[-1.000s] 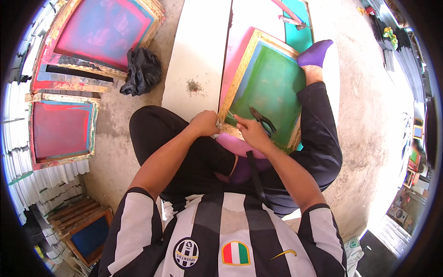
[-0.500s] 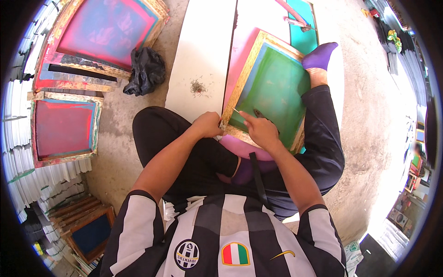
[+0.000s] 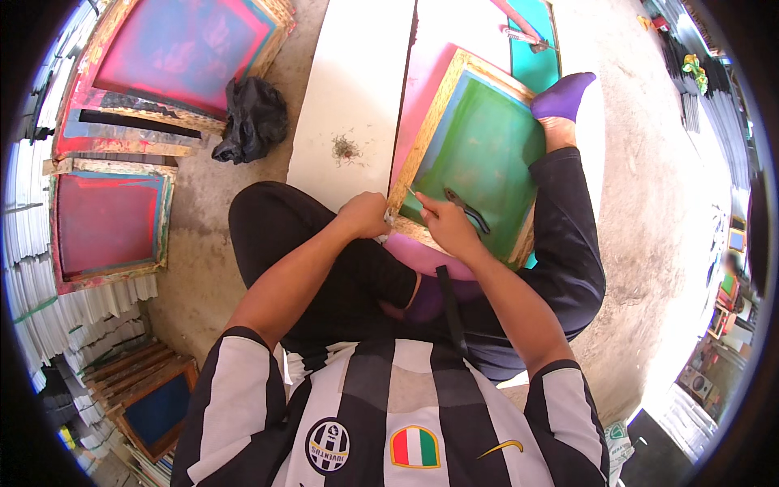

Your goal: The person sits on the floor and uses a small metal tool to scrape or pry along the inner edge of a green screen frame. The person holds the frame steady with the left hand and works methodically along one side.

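Head view: a wooden rectangular frame with pale yellow, blotchy rails [image 3: 428, 130] lies tilted across the person's lap side, just ahead of the crossed legs, its stretched green mesh [image 3: 479, 138] facing up; the bare left hand [image 3: 365, 215] has its fingers curled in at the lower left corner, beside a small whitish scrap [image 3: 389, 217] — whether they pinch it or only brace the wood I cannot tell; the bare right hand [image 3: 450, 226] has its fingers closed around a thin pale rod [image 3: 412, 193], too small to identify, its tip near the inside edge of the left rail.

For good work here, I would judge, the left hand should steady the corner, clear of the rod's line; the right should press lightly and at a shallow slant, hugging the wood — the taut mesh could easily be pierced or scratched; the dark-handled metal pliers [image 3: 466, 209] resting on the mesh, just beside the right hand, would be safer set aside; the purple-socked foot [image 3: 561, 96] by the upper right corner could serve as a stop against sliding.
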`<action>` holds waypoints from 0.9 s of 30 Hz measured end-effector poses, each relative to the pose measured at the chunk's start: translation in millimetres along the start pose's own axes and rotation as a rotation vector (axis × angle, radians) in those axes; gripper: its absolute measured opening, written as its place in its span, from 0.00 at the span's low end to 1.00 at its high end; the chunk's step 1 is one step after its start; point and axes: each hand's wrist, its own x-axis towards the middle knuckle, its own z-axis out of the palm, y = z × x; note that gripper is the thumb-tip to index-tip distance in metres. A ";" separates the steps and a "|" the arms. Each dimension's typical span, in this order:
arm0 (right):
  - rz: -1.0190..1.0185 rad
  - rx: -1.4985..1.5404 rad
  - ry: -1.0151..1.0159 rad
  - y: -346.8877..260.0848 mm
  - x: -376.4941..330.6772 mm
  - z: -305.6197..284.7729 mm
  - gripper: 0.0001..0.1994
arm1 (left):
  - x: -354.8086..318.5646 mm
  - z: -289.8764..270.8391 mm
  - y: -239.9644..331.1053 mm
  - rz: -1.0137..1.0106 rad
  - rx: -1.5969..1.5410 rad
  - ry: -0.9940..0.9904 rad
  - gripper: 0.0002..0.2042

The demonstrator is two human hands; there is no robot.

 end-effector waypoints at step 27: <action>0.019 -0.098 -0.040 -15.2 -12.3 -15.8 0.21 | -4.5 -4.3 -4.5 -0.063 -0.077 -0.070 0.21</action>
